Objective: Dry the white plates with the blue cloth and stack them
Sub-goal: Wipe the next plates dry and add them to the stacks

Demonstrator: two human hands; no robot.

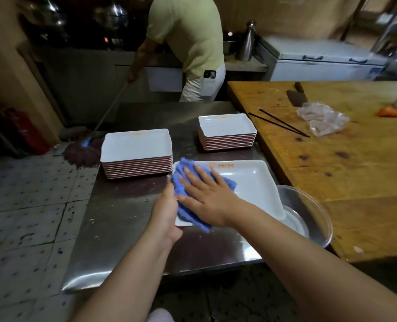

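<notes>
Head view: your right hand [206, 196] presses the blue cloth [181, 182] flat-fingered on a white plate [251, 180]; your left hand [167, 210] grips its edge, plate stacks [137, 152] behind, steel basin [313, 217] beside.

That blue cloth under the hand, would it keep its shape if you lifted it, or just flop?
The blue cloth would probably flop: it lies bunched and wrinkled on the plate, draping over its near edge. It looks light, since the right hand moves it with flat fingers. Likely it grips rather than slides, though how damp it is cannot be told.

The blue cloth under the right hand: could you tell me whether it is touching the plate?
Touching. The head view shows the right hand pressing the blue cloth flat onto the white plate.
</notes>
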